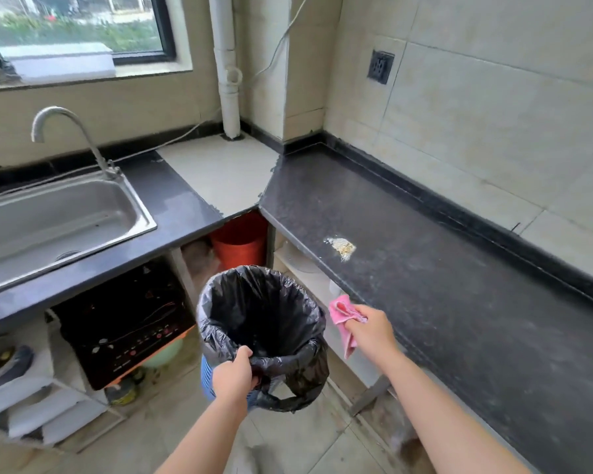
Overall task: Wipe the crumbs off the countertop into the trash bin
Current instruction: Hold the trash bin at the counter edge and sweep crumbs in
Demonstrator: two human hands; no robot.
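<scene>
Two hands are at work over a dark, speckled desk (459, 302) that runs along the tiled wall on the right. The left hand (235, 374) grips the near rim of the trash bin (206, 381), its fingers curled over the black bag (220, 336) that lines it. The bin is blue under the bag and stands just left of the desk's front edge, its mouth wide open. Whether it rests on the floor cannot be told.

The right hand (374, 331) pinches a pink cloth (343, 314) between curled fingers. The cloth hangs at the desk's front edge, just beside the bin's rim.

The crumbs (341, 248) lie in one small pale yellow heap on the desk, close to its front edge, beyond the cloth and apart from it.

To the left, a steel sink (141, 206) with a curved tap (65, 131) is set into another stretch of desk. A red bucket (242, 244) stands below the corner between the two stretches. A black cooktop (124, 330) leans tilted in the open space under the sink. A dark socket (380, 66) is fixed to the wall tiles above the desk.
</scene>
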